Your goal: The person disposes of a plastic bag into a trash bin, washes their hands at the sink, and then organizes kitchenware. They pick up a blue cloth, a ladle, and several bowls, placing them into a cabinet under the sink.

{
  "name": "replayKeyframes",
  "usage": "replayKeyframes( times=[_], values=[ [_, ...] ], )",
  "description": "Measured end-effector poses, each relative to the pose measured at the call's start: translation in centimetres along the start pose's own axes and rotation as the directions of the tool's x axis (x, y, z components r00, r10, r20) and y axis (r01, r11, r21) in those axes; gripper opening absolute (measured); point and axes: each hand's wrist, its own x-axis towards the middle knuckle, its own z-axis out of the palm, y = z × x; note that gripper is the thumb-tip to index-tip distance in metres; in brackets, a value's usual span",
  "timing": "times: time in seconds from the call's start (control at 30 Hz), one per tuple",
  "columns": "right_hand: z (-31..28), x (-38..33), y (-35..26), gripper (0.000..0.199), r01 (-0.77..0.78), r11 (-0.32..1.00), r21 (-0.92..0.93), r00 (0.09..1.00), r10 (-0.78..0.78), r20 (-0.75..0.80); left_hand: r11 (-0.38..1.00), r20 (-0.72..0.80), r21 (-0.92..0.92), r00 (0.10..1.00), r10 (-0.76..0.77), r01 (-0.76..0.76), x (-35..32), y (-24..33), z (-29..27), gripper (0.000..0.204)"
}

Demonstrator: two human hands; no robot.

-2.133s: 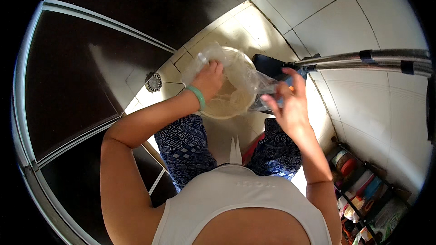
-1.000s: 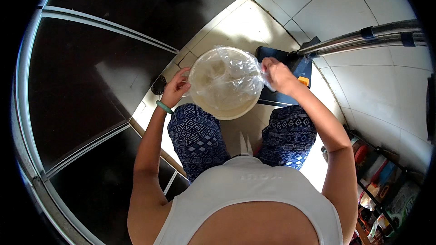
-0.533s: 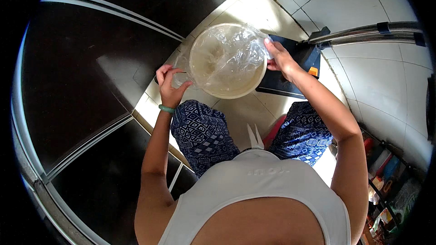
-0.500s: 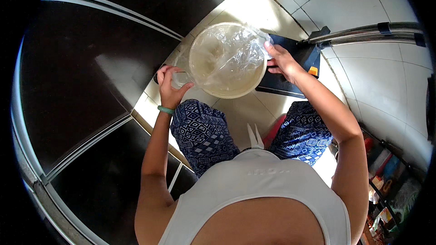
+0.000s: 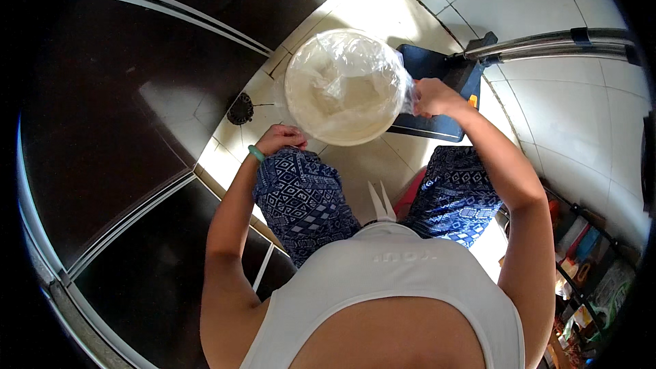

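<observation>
A round, cream-coloured bin [image 5: 345,142] stands on the floor in front of my knees. A clear plastic bag [image 5: 342,82] lines it, its film drawn over the rim and sagging inside. At the bin's right rim my right hand [image 5: 437,98] is closed on bunched film of the bag. My left hand [image 5: 282,139], with a green bangle [image 5: 256,153] on its wrist, is beside the near left rim above my left knee. Its fingers are pinched together on the bag's thin edge; the fingertips are partly hidden.
A dark blue dustpan [image 5: 437,126] with metal poles [image 5: 547,51] lies right of the bin by the tiled wall [image 5: 581,102]. Dark cabinet doors [image 5: 123,102] stand left. A round black floor drain [image 5: 240,109] is left of the bin. Shelves of goods [image 5: 584,273] stand lower right.
My left hand has come down and right from the bag's left side, its fingers closing and uncovering the drain. My right hand has shifted slightly down and right, closing more tightly on the bag.
</observation>
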Motion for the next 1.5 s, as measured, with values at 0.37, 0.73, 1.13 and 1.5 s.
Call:
replayKeyframes(
  times=[0.37,0.73,1.13,1.5],
  values=[
    [1.8,3.5,-0.1,0.019,-0.177,0.968,-0.178,0.931,0.106,-0.350,0.979,-0.493,0.105,0.864,-0.101,0.174,2.1,-0.9,1.4,0.014],
    [-3.7,-13.4,-4.4,0.026,0.317,0.948,0.000,0.741,-0.248,-0.624,0.991,-0.367,0.111,0.923,0.114,-0.079,-1.1,8.3,3.2,0.063],
    [-5.1,0.5,-3.6,0.015,0.380,0.922,-0.073,0.791,-0.364,-0.492,0.980,-0.403,0.133,0.896,0.187,-0.145,-0.8,9.1,3.0,0.062],
    [-6.0,-6.2,-4.1,0.033,0.240,0.954,-0.180,0.860,-0.295,-0.416,0.985,-0.486,0.113,0.858,0.167,-0.128,-0.1,8.3,1.4,0.060]
  ],
)
